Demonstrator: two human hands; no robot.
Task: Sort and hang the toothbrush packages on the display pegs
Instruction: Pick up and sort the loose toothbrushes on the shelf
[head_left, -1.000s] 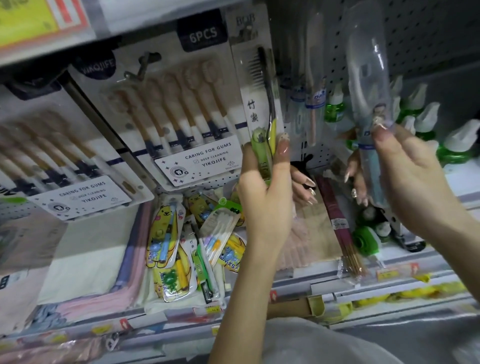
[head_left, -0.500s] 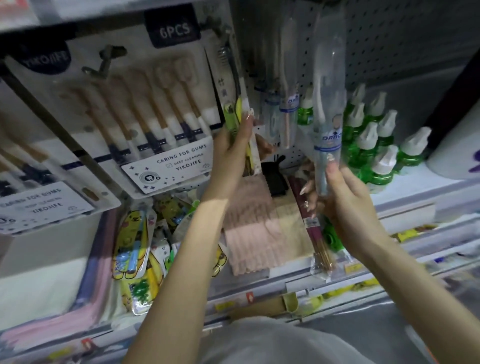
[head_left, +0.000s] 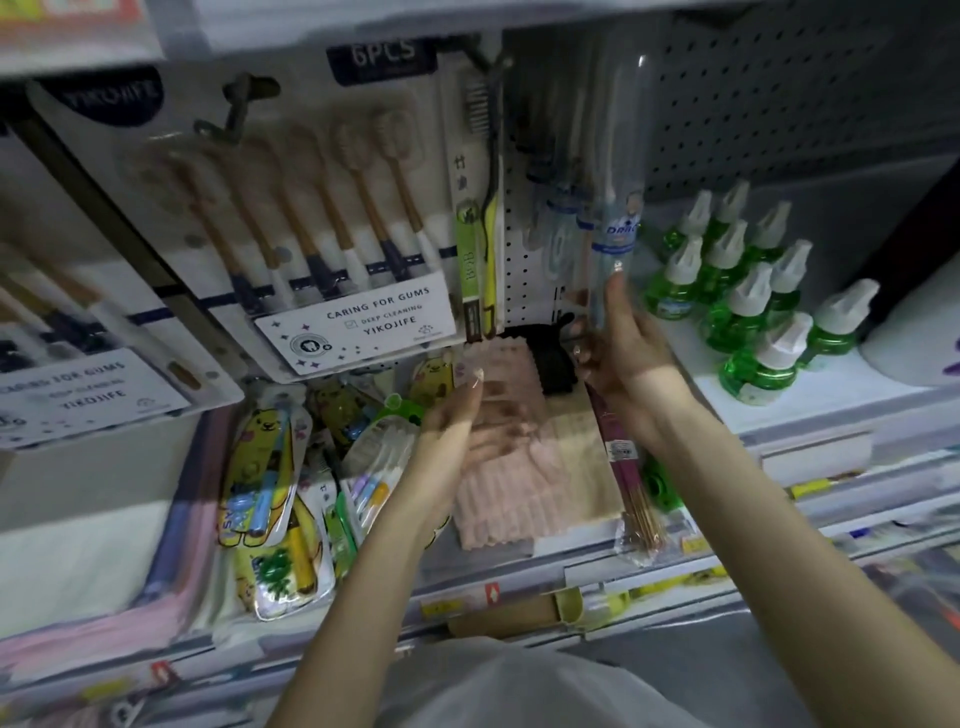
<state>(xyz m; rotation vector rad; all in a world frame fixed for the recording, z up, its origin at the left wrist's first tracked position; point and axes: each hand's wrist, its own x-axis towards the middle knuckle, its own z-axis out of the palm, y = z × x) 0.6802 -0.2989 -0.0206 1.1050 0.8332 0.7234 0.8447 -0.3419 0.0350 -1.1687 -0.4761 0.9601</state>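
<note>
Single wide-angle head cam, close up, fwd & down at pegboard (head_left: 779, 104) and shelf (head_left: 841, 400).

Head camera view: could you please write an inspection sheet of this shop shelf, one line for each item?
Surface: white shelf under a pegboard.
Job's things: six-pack card and green toothbrush package hang on pegs; clear toothbrush package held upright at the pegboard; cartoon toothbrush packages lie loose on the shelf.
Clutter: pink towels, incense sticks, green bottles.
Grippers: left hand open, holding nothing; right hand pinches the clear toothbrush package near its lower end.
Cables: nothing seen.
Surroundings: price labels along the shelf edge; dim light.
</note>
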